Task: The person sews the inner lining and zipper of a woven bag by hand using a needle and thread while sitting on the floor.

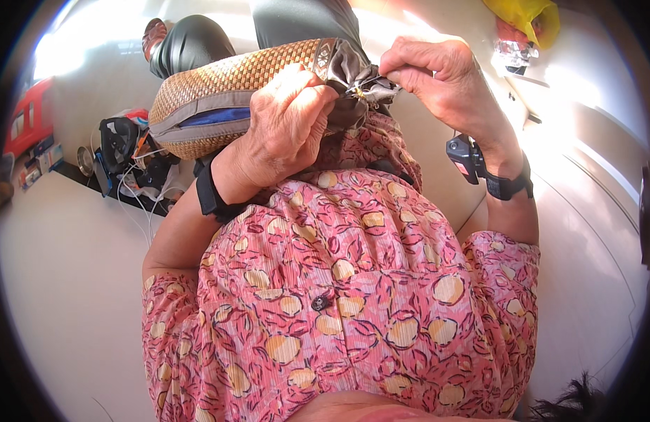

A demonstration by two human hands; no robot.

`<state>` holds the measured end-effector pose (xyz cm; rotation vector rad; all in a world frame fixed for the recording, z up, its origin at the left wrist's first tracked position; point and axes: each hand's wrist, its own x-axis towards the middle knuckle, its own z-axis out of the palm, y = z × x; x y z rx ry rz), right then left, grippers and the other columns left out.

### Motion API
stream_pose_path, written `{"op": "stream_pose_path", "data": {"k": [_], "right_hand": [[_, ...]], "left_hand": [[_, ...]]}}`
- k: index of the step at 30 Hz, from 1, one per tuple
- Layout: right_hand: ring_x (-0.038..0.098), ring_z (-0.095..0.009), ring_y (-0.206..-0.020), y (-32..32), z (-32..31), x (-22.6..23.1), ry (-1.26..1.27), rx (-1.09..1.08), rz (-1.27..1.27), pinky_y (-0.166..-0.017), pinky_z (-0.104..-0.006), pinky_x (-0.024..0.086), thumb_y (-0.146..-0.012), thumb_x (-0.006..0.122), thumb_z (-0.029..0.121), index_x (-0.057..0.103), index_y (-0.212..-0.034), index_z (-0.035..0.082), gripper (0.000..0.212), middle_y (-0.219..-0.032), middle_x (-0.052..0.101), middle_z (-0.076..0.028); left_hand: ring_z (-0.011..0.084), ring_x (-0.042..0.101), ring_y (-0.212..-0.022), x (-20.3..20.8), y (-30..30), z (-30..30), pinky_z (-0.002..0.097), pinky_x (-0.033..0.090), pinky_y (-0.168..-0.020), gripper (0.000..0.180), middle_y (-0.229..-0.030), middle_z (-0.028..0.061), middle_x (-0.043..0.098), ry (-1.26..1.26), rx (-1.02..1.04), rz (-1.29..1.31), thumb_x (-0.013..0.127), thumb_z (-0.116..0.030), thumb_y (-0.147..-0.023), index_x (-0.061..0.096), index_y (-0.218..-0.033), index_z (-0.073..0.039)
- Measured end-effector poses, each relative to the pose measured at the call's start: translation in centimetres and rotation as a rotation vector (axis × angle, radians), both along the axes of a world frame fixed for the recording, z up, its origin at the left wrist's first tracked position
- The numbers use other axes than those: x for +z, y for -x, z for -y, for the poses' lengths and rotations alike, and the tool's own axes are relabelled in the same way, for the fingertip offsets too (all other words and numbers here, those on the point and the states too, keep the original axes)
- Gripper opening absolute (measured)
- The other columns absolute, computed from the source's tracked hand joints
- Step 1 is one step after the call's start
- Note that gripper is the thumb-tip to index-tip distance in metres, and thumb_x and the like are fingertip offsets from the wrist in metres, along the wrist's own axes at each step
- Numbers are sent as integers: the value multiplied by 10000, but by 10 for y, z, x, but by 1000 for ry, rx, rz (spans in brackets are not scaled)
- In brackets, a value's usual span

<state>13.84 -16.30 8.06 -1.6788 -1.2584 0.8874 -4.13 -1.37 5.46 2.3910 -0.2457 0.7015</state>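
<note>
A woven straw bolster (226,74) lies across my lap, its side opening edged in grey cloth and showing blue lining (216,117) inside. At its right end, dark grey satin fabric (344,63) is gathered into a bunch, with pale thread and a small yellowish bit at the knot. Against this gathered end my left hand (288,116) is closed, gripping the satin edge; its fingertips are partly hidden. Just right of the bunch, my right hand (437,81) pinches a thin thread (372,79) that runs to the gather.
Bags, white cables and small items (131,158) are piled on the floor at left, near a red plastic crate (29,116). A yellow plastic bag (532,17) lies at the far right. Light tiles surround me, and a low white ledge (599,155) runs along the right.
</note>
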Motion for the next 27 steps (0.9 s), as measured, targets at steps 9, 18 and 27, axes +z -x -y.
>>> {"op": "stream_pose_path", "data": {"k": [9, 18, 27], "right_hand": [[554, -122, -733, -6, -5, -2, -38, 99, -41, -684, -236, 438, -815, 564, -69, 595, -855, -51, 54, -763, 572, -41], [576, -116, -735, -8, -2, -1, -32, 66, 4, -694, -235, 455, -807, 566, -65, 607, -855, -31, 71, -754, 599, -40], [560, -105, -731, -5, -4, -2, -39, 85, -33, -680, -231, 445, -806, 561, -71, 601, -850, -39, 67, -754, 584, -31]], "left_hand": [[283, 506, -608, -3, 1, -1, 352, 415, -557, 165, -723, 122, 529, 10, -4, -6, 626, 72, -764, 553, -909, 40], [285, 506, -615, -1, 0, 0, 354, 416, -560, 158, -721, 122, 522, 1, 12, 0, 625, 68, -769, 552, -905, 37], [282, 511, -617, -1, 0, 0, 352, 420, -560, 164, -727, 122, 528, 0, 4, 1, 628, 70, -766, 552, -908, 40]]}}
